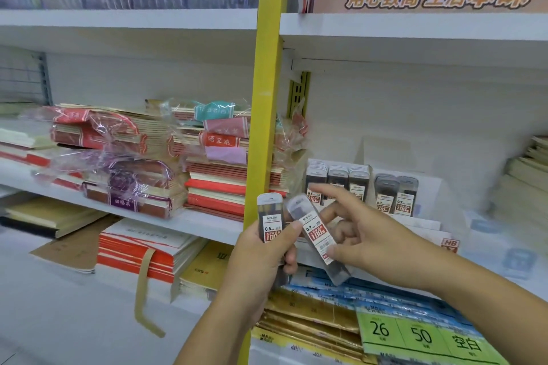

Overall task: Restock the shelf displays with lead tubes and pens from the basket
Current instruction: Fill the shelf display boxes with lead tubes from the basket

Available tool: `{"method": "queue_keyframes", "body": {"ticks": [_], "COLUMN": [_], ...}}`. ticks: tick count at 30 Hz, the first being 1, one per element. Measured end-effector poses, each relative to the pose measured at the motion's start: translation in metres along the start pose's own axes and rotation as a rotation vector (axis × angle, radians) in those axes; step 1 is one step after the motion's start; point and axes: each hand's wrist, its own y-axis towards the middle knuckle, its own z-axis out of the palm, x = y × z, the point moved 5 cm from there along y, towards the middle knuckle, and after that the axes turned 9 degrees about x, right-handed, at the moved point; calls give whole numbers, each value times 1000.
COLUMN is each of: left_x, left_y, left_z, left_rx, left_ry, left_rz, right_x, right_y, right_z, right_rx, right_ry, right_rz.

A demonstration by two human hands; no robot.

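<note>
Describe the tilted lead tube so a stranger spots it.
Find the yellow shelf post. In front of its lower part, two lead tubes are held. Pick the tilted tube marked 0.7 in the right hand, not the upright 0.5 tube.

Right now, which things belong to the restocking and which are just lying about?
Job: clear 0.5 lead tube in left hand; clear 0.7 lead tube pinched by right hand; white shelf display of lead tubes.
Lying about: plastic-wrapped red notebook stacks; green price cards; yellow shelf post.
</note>
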Motion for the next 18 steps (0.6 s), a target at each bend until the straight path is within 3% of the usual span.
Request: {"method": "queue_keyframes", "body": {"ticks": [2, 4, 9, 11, 18], "left_x": [1, 2, 4, 5, 15], "left_y": [0, 0, 6, 8, 16], "left_z": [3, 6, 18, 23, 45], "left_rx": [18, 27, 27, 29, 93], "left_ry": [28, 41, 12, 22, 43], "left_rz": [-25, -58, -44, -16, -19], "right_x": [2, 4, 9, 3, -38], "right_y": [0, -4, -42, -55, -53], "right_z": [-3, -18, -102, -129, -146], "right_rx": [27, -58, -623, -730, -679], "right_ry": [-30, 8, -65, -177, -497], "right_rz": [-4, -34, -220, -211, 3]}}
